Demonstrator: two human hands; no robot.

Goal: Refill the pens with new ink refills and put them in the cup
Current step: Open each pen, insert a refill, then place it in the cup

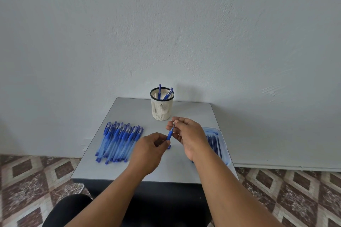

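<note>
Pens are the matter here, and 1 of them, a blue pen (pixel 170 133), is held up above the middle of the table (pixel 193 114) between both hands. The right hand (pixel 186 135) pinches its upper end, where the metal tip shows, with thumb and fingers curled close. The left hand (pixel 150 148) holds the lower end with its fingers curled round it, though that grip is partly hidden by the back of the hand. Whether the tip section is being unscrewed or tightened cannot be told.

Just below the pen, a small blue piece (pixel 169 146) lies on the table, probably a cap. To the left lies a pile of pens (pixel 119 141), side by side and overlapping. To the right, half hidden by the right forearm, a clear tray of refills (pixel 215 141) sits near the table's edge. Behind the hands stands a cream slotted cup (pixel 162 106) with 2 pens (pixel 167 93) leaning in it, so most of the job looks undone.

From here, the likeliest slip is a small part falling: a loosened tip could drop and roll off the table. The right forearm hangs close over the tray and could nudge it toward the edge. The loose piece could also be swept off by the left wrist.
</note>
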